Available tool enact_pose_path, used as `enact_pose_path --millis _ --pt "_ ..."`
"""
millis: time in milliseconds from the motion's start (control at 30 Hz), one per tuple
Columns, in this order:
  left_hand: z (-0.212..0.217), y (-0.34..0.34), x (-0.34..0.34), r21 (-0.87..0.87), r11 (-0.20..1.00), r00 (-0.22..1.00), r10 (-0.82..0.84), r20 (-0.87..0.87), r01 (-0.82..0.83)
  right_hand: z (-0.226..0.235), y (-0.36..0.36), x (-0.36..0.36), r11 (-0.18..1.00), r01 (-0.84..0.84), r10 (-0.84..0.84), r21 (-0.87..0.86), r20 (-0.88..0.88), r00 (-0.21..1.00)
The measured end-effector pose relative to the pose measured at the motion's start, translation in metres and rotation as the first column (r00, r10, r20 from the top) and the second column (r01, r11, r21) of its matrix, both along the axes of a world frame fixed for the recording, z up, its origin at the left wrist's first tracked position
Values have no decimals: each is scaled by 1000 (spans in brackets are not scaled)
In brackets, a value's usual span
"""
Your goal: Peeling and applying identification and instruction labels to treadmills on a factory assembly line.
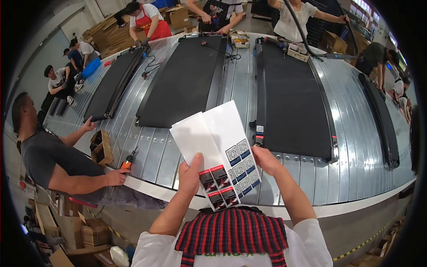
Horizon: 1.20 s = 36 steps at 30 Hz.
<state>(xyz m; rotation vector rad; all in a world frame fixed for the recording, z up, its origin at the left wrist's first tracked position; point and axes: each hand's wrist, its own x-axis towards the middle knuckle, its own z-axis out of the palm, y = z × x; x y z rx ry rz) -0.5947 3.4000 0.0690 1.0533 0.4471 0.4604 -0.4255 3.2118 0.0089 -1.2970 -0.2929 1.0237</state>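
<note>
Sticker sheets up front, two of them, fanned out and held above the edge of the metal counter [356, 147]. Left hand [190, 174] is pinching the front sheet [195, 142] near its bottom edge, thumb lying over the white part right next to the red and black warning stickers [218, 184] in that sheet's lower corner. Right hand [265, 159] is closed on the right edge of the back sheet [229, 122], with the blue and white stickers [242, 167] sitting just to the left of its fingers. Both sheets rise up and away from the hands, mostly blank white backing, the back one peeking out to the right of the front one. Just past the right hand lies a long black treadmill deck [293, 102] on the counter, and another deck [184, 82] sits beyond the left hand. Off to the left, another person's hand rests on an orange-handled tool [127, 162] beside a small cardboard box [101, 147].
</note>
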Motion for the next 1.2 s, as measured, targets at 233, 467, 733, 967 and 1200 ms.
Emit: enact_pose_path --millis 233,467,733,967,1200 --pt "10 -35 13 174 984 998 36 41 -43 35 -41 -18 985 135 -151 111 156 976" --pt "2 -30 18 279 957 997 83 10 -82 40 -63 -37 736 624 -676 262 246 694" --pt "-17 -20 22 298 954 995 -15 -102 44 36 14 -90 965 187 -233 186 268 935" --pt "-27 7 17 232 969 995 -62 -81 80 33 40 -81 976 185 -214 116 332 919" --pt "-18 5 35 135 980 987 -134 -92 146 55 39 -74 823 546 -295 156 939 175"
